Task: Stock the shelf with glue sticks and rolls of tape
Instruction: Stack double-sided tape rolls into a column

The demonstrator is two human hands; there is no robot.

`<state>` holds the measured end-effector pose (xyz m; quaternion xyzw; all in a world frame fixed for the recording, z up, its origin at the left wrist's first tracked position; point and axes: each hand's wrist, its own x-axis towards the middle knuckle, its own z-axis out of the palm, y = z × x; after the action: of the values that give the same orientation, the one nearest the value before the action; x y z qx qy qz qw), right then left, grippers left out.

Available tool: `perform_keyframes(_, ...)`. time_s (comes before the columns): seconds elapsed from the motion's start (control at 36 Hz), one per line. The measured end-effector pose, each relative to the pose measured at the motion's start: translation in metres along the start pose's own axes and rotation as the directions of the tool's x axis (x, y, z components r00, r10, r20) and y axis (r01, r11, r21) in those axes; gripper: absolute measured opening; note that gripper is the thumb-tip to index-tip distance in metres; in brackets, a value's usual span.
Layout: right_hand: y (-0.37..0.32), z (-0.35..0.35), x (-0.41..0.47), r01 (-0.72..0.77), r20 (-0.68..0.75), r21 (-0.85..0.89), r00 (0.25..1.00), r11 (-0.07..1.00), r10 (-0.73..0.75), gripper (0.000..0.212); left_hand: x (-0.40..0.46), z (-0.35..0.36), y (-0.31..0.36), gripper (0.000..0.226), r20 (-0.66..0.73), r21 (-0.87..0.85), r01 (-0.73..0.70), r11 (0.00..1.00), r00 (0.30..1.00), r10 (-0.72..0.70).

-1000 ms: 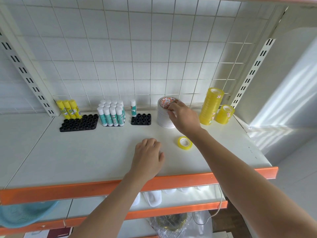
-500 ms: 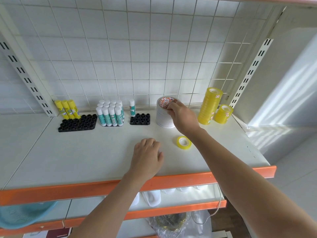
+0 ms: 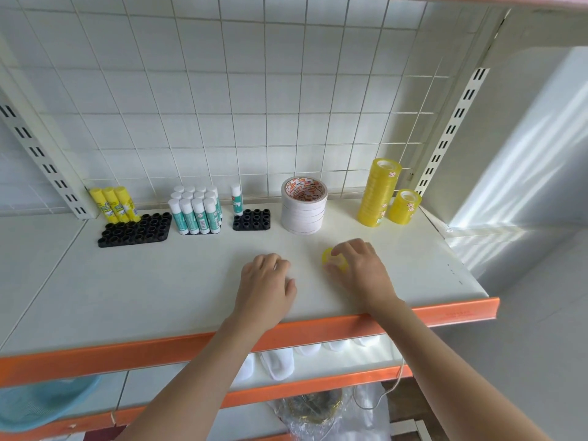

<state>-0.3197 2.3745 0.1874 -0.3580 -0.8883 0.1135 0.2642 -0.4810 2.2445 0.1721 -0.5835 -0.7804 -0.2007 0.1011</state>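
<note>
My right hand [image 3: 358, 268] pinches a small yellow tape roll [image 3: 334, 261] lying on the white shelf [image 3: 159, 281]. My left hand [image 3: 265, 288] rests on the shelf beside it, fingers loosely curled, holding nothing. A stack of white tape rolls [image 3: 304, 210] stands behind them. A tall stack of yellow tape [image 3: 378, 192] and a short one [image 3: 404, 206] stand at the back right. Three yellow glue sticks [image 3: 113, 203] sit in a black holder [image 3: 135, 230]. Several teal glue sticks [image 3: 197, 210] fill a second holder, and one teal glue stick [image 3: 236, 199] stands in a third black holder [image 3: 252, 219].
A white wire grid [image 3: 254, 90] backs the shelf, with slotted uprights [image 3: 451, 128] at both sides. The shelf's front edge is orange [image 3: 445, 315]. Below are another shelf with white items [image 3: 276, 364], a blue basin [image 3: 41, 402] and a plastic bag [image 3: 318, 415].
My right hand left the top of the white tape stack, came down toward me and took hold of the small yellow roll. My left hand stayed put.
</note>
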Motion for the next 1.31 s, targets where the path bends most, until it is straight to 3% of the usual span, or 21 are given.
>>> perform_keyframes(0.14,0.001,-0.003,-0.001,-0.133,0.047,-0.033,0.990,0.991,0.134,0.042,-0.001,-0.001,0.001,0.038,0.002,0.005,-0.002,1.000,1.000,0.002)
perform_keyframes(0.22,0.002,-0.005,0.000,-0.209,0.093,-0.023,0.973,0.978,0.210,0.040,-0.001,-0.001,0.001,0.038,0.014,0.010,0.006,1.000,1.000,-0.006)
perform_keyframes(0.33,0.007,-0.007,0.001,-0.195,0.104,0.042,0.976,0.980,0.190,0.036,0.000,-0.002,0.001,0.038,0.025,0.011,0.010,1.000,1.000,-0.011)
perform_keyframes(0.5,0.018,-0.021,0.009,-0.074,-0.094,0.169,0.991,0.983,0.091,0.035,-0.001,-0.002,0.001,0.038,0.027,0.016,0.008,1.000,1.000,-0.009)
perform_keyframes(0.67,0.024,-0.052,0.039,-0.030,-0.344,0.160,0.935,0.987,0.084,0.029,-0.001,-0.001,0.001,0.038,-0.009,0.007,-0.010,1.000,1.000,0.010)
perform_keyframes(0.86,0.036,-0.083,0.081,-0.052,-0.426,0.110,0.900,0.993,0.095,0.021,0.000,-0.002,0.002,0.038,-0.012,0.010,-0.005,1.000,1.000,0.005)
perform_keyframes(1.03,0.046,-0.094,0.113,-0.165,-0.358,0.072,0.916,0.984,0.180,0.024,0.000,-0.002,0.003,0.037,0.007,-0.002,0.006,1.000,1.000,-0.006)
perform_keyframes(1.31,0.046,-0.093,0.127,-0.221,-0.299,0.064,0.926,0.973,0.229,0.027,0.000,-0.001,0.003,0.036,0.018,0.003,0.018,1.000,1.000,-0.018)
